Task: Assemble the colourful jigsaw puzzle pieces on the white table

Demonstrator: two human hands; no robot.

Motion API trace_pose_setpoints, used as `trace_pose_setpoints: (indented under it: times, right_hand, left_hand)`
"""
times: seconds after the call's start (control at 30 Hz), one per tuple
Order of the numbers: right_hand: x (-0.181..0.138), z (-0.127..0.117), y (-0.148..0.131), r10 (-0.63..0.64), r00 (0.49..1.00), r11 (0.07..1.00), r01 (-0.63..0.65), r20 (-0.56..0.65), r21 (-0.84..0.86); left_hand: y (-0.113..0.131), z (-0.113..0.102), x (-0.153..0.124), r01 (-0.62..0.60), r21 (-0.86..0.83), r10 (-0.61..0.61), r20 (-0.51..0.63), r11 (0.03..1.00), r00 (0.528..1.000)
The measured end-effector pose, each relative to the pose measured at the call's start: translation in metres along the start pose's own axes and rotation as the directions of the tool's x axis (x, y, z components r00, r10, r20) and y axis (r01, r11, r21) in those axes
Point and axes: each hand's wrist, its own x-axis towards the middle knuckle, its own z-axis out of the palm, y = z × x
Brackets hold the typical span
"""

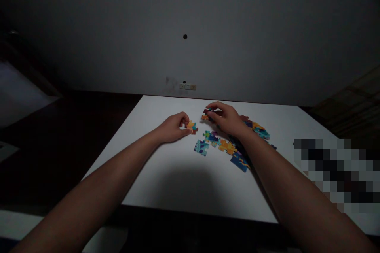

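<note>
My left hand [175, 127] rests on the white table [166, 182], fingers pinched on an orange and teal puzzle piece [191, 126]. My right hand [227, 120] is curled over a dark red and orange puzzle piece [206, 114] a little farther back, gripping it with thumb and fingertips. Between and below the hands lie loose colourful puzzle pieces [211, 137]. A teal piece [201, 147] lies alone nearest me. My right forearm covers part of the joined pieces [240, 161].
More joined pieces [261, 131] lie right of my right hand. A blurred-out patch [335, 174] covers the table's right side. A grey wall [190, 27] with a small outlet plate [187, 86] stands behind the table. Dark floor lies to the left.
</note>
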Motion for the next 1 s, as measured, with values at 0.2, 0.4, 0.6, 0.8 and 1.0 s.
trace_pose_setpoints:
  times: [0.2,0.4,0.6,0.8,1.0]
  right_hand:
    - [-0.005,0.003,-0.015,0.167,0.983,0.982,-0.158,0.083,-0.103]
    - [-0.009,0.007,-0.03,0.194,0.973,0.972,-0.174,0.122,-0.161]
    - [-0.011,0.011,-0.037,0.196,0.971,0.975,-0.178,0.134,-0.134]
    - [-0.007,0.018,-0.029,0.209,0.976,0.977,-0.211,0.063,0.025]
    - [-0.009,0.023,-0.028,0.139,0.987,0.984,-0.147,0.083,0.104]
  left_hand:
    - [-0.002,0.002,-0.001,-0.014,-0.166,0.014,-0.002,0.986,1.0]
    - [-0.001,0.005,0.0,-0.053,-0.22,0.052,-0.01,0.974,0.999]
    - [0.002,0.009,0.0,0.01,-0.393,0.029,0.091,0.92,0.995]
    - [0.005,0.01,-0.001,0.038,-0.416,0.008,0.107,0.909,0.994]
    - [0.008,0.008,0.0,-0.028,-0.258,0.043,0.053,0.966,0.998]
